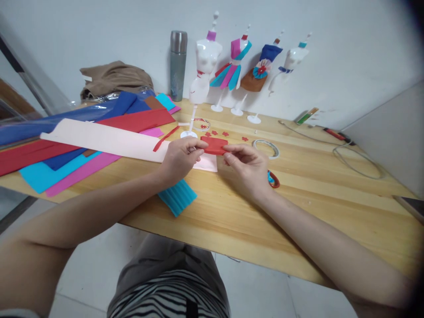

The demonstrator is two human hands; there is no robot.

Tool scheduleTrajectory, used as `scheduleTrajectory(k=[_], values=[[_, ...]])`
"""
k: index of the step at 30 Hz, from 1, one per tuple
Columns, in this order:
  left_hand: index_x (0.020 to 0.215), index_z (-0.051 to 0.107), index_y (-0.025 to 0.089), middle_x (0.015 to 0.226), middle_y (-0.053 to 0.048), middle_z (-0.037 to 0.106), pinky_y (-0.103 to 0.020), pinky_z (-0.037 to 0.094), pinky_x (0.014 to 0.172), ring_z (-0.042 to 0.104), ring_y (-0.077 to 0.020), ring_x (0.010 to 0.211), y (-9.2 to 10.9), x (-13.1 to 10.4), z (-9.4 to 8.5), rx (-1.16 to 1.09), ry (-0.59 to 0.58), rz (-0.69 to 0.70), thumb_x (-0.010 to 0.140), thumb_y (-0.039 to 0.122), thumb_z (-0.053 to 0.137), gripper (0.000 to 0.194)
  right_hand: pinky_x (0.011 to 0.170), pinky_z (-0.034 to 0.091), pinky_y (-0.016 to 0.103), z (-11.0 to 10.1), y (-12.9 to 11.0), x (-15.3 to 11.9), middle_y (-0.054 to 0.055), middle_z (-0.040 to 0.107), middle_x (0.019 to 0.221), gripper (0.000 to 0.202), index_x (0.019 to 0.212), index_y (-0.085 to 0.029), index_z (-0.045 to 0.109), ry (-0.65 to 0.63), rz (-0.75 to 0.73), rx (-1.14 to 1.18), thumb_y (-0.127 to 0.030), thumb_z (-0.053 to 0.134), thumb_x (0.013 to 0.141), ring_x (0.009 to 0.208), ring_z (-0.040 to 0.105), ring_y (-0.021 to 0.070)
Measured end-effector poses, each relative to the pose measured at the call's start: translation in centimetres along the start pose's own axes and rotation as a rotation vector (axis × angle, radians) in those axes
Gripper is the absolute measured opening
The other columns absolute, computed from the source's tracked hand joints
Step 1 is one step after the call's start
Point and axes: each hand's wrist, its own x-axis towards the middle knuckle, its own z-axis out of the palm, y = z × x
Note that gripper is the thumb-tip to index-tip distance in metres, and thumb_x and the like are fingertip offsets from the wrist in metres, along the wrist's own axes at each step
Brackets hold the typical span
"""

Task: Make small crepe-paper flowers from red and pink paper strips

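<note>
Between my two hands is a small red piece of crepe paper (214, 145), stretched out just above the table. My left hand (182, 159) pinches its left end, and my right hand (247, 165) pinches its right end. Beneath lies a long pale pink paper strip (129, 143). Several small red paper flowers (225, 134) rest behind the red piece. A pleated turquoise paper piece (179, 197) sits near my left wrist. Beside my right hand are a roll of tape (266, 149) and scissors with a red handle (274, 180), partly hidden by that hand.
Several white mini mannequins (207, 57) stand along the wall, some dressed in coloured paper. A thermos (178, 66) is left of them. Coloured paper sheets (139, 117) and a brown cloth (115, 79) cover the left side. A grey cable (357, 172) lies at the right.
</note>
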Motion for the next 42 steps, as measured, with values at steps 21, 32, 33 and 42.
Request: scheduleTrajectory(k=[21,32,33,42], values=[[0.074,0.064,0.013,0.059,0.000,0.068,-0.019,0.056,0.057,0.069,-0.0117,0.057,0.5,0.0,0.6,-0.242,0.027,-0.235,0.073,0.011,0.066,0.003,0.068,0.054,0.035,0.1,0.3,0.1,0.000,0.072,0.072,0.010,0.075,-0.024,0.070,0.084,0.036,-0.034,-0.030,0.076,0.069,0.064,0.064,0.0169],[0.071,0.063,0.014,0.056,0.001,0.067,-0.019,0.055,0.056,0.069,-0.0117,0.057,0.2,0.2,0.6,-0.231,0.035,-0.196,0.071,0.008,0.066,0.006,0.064,0.053,0.035,0.1,0.1,0.1,-0.001,0.068,0.067,0.011,0.077,-0.025,0.067,0.053,0.043,-0.008,-0.029,0.076,0.070,0.060,0.062,0.0171],[0.072,0.064,0.014,0.057,0.001,0.067,-0.019,0.055,0.057,0.069,-0.0114,0.057,0.1,0.2,0.6,-0.224,0.031,-0.191,0.071,0.008,0.066,0.006,0.065,0.054,0.035,0.1,0.1,0.0,-0.001,0.068,0.068,0.011,0.078,-0.025,0.067,0.044,0.036,-0.009,-0.028,0.075,0.071,0.061,0.063,0.0170],[0.086,0.073,0.014,0.064,-0.001,0.070,-0.021,0.055,0.061,0.067,-0.0105,0.058,-0.5,0.1,0.4,-0.080,0.015,-0.080,0.076,0.013,0.066,0.012,0.069,0.056,0.035,0.0,0.6,-0.1,-0.002,0.071,0.075,0.011,0.088,-0.030,0.074,0.003,-0.009,-0.049,-0.028,0.073,0.077,0.066,0.066,0.0167]])
